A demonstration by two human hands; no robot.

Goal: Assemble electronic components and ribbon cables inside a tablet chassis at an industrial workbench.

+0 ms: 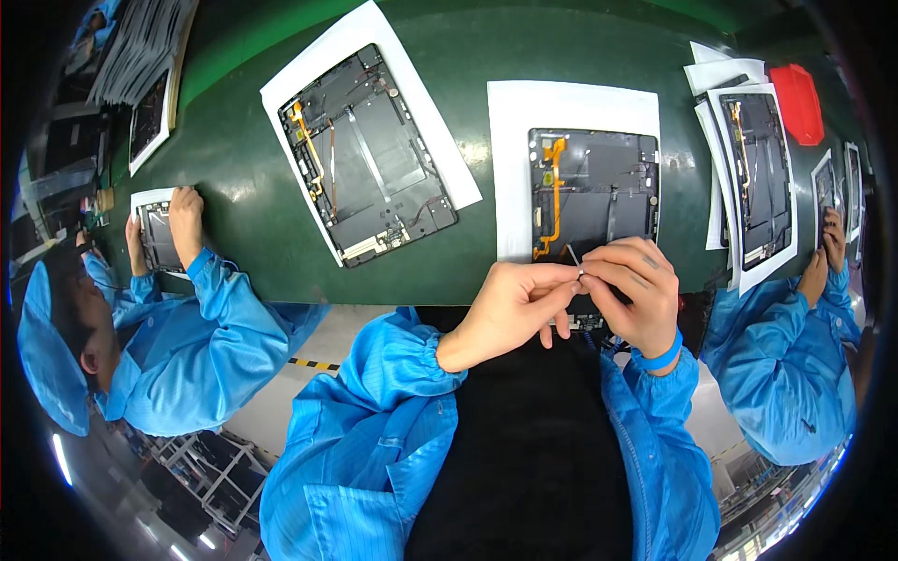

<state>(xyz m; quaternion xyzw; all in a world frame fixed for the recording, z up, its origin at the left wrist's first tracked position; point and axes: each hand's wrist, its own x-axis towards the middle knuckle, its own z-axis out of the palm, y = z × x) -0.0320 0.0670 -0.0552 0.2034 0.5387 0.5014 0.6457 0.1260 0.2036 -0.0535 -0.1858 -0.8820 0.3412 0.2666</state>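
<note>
My left hand (513, 307) and my right hand (638, 288) meet above the table's near edge, each with thumb and forefinger pinched together. Between the fingertips sits a small, thin, pale strip (573, 255), too small to name more exactly. Just beyond my hands lies an opened tablet (585, 192), its dark inside facing up, with an orange flex cable (556, 192) along its left side. White paper (513, 140) is under that tablet. My fingers cover part of its near edge. A blue band circles my right wrist.
Another opened tablet (365, 154) rests on white paper to the left. A stack of tablets with paper (762, 178) and a red tray (796, 103) are at the right of the green table (449, 56). Co-workers in blue handle tablets at left (201, 346) and right (786, 365).
</note>
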